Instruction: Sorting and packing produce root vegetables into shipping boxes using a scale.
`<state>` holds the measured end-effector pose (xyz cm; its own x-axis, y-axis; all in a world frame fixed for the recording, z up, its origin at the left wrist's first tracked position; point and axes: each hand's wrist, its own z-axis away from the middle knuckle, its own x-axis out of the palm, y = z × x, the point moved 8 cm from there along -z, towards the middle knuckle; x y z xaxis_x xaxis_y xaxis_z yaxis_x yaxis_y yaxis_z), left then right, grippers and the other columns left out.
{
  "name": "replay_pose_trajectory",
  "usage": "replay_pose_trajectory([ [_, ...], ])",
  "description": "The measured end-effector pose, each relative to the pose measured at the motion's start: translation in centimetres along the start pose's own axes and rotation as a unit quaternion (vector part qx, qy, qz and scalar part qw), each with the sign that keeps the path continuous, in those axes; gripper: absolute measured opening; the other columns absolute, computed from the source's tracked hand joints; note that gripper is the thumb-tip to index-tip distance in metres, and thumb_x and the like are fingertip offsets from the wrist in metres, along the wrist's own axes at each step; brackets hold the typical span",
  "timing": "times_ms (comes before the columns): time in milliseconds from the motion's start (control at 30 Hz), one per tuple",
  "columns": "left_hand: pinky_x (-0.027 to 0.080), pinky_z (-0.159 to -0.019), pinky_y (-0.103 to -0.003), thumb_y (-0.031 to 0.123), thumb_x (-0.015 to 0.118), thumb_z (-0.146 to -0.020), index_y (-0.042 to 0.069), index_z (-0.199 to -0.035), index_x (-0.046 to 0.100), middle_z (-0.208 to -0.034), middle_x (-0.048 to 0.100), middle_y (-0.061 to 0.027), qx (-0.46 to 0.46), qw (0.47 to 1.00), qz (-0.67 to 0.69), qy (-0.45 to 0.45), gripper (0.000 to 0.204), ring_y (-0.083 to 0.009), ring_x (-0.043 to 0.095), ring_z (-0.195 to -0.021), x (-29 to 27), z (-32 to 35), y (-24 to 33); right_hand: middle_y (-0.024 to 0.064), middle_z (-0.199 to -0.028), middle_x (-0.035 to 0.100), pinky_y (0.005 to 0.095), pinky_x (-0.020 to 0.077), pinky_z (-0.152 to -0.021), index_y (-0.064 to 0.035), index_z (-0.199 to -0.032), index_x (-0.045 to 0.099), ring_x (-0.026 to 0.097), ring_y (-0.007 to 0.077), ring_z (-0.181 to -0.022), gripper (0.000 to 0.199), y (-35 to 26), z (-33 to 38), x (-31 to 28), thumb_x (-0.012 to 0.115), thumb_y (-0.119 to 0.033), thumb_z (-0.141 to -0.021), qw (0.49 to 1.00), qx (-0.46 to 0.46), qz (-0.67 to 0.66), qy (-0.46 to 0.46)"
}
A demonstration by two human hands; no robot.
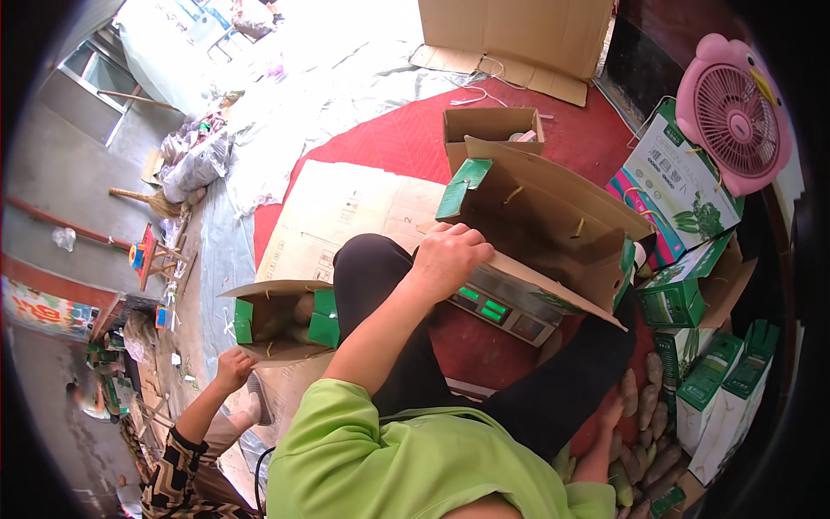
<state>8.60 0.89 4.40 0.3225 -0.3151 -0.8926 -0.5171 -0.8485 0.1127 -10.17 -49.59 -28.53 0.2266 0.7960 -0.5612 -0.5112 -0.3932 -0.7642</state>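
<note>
My left hand (pixel 450 255) is closed on the near-left edge of an open cardboard box (pixel 553 203) with green end flaps. The box rests on a digital scale (pixel 501 311) with a lit green display, between my bent legs. Its inside is dark, so the contents cannot be made out. Down by my right side, my right hand (pixel 610 413) is beside a pile of long, muddy radishes (pixel 644 441), its fingers not clearly visible. At left, a co-worker's hand (pixel 232 370) touches a smaller box (pixel 281 348) with green flaps and a few radishes inside.
A brown carton (pixel 493 124) stands beyond the box on red flooring, with a large cardboard sheet (pixel 514 43) behind it. Flattened cardboard (pixel 346 203) covers the floor at left. Green and white cartons (pixel 709 372) and a pink fan (pixel 735 117) crowd the right side.
</note>
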Motion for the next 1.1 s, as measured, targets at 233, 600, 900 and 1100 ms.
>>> replay_pose_trajectory([
  [233, 0.049, -0.081, -0.032, 0.013, 0.062, -0.074, 0.019, -0.088, 0.069, -0.088, 0.065, 0.0042, -0.012, 1.0, 0.009, -0.015, 0.017, -0.0162, 0.063, -0.087, 0.6, -0.8, 0.4, 0.0162, -0.131, 0.055, 0.0459, 0.0441, -0.1, -0.0073, -0.131, 0.05, 0.053, 0.0349, -0.121, 0.045, 0.4, 5.5, 0.2, 0.06, -0.022, -0.09, 0.923, 0.081, 0.376, -0.025],
  [600, 0.049, -0.081, -0.032, 0.013, 0.062, -0.075, 0.019, -0.088, 0.071, -0.087, 0.066, 0.0054, -0.03, 0.999, -0.014, -0.015, 0.017, -0.0153, 0.064, -0.087, 0.6, -1.1, 0.5, 0.017, -0.133, 0.053, 0.0468, 0.0439, -0.1, -0.0087, -0.134, 0.047, 0.052, 0.0361, -0.122, 0.049, 4.7, 9.5, 1.3, 0.06, -0.021, -0.088, 0.912, 0.171, 0.367, -0.07],
  [900, 0.049, -0.079, -0.033, 0.01, 0.064, -0.073, 0.018, -0.087, 0.071, -0.085, 0.066, 0.0048, -0.018, 1.0, -0.004, 0.007, 0.017, -0.0157, 0.063, -0.085, 0.5, -1.2, 0.5, 0.0177, -0.134, 0.052, 0.0475, 0.0438, -0.1, -0.0099, -0.136, 0.045, 0.051, 0.0371, -0.122, 0.053, 8.3, 11.4, 1.9, 0.061, -0.02, -0.087, 0.894, 0.232, 0.368, -0.105],
  [1100, 0.05, -0.075, -0.034, 0.012, 0.063, -0.075, 0.019, -0.087, 0.071, -0.087, 0.068, 0.0045, -0.02, 1.0, -0.016, -0.006, 0.016, -0.0171, 0.065, -0.083, 0.7, -1.3, 0.6, 0.0181, -0.136, 0.051, 0.048, 0.0437, -0.101, -0.0106, -0.138, 0.043, 0.051, 0.0378, -0.123, 0.055, 11.5, 12.9, 2.1, 0.062, -0.019, -0.086, 0.878, 0.277, 0.371, -0.123],
])
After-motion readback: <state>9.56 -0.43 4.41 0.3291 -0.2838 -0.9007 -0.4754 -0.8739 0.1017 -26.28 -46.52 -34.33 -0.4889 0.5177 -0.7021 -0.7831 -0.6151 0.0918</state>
